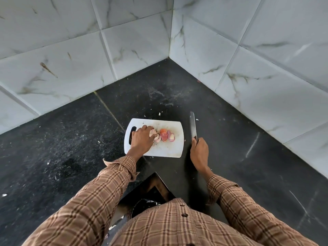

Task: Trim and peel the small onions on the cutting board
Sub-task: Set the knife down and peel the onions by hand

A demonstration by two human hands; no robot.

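A white cutting board (165, 150) lies on the black counter in the corner. Several small onions (165, 135), pink, red and pale, sit in a cluster near its middle. My left hand (142, 139) rests on the board's left part, its fingers curled over a pale onion (153, 133) at the left end of the cluster. My right hand (199, 153) is off the board's right edge and grips the handle of a knife (193, 126), whose blade points away from me beside the board.
The black stone counter (71, 148) is flecked with bits of onion skin. Marble-look tiled walls (124, 50) close in at the back and right. The counter's inner corner edge (156, 174) is just below the board, with a dark bin opening (143, 205) beneath it.
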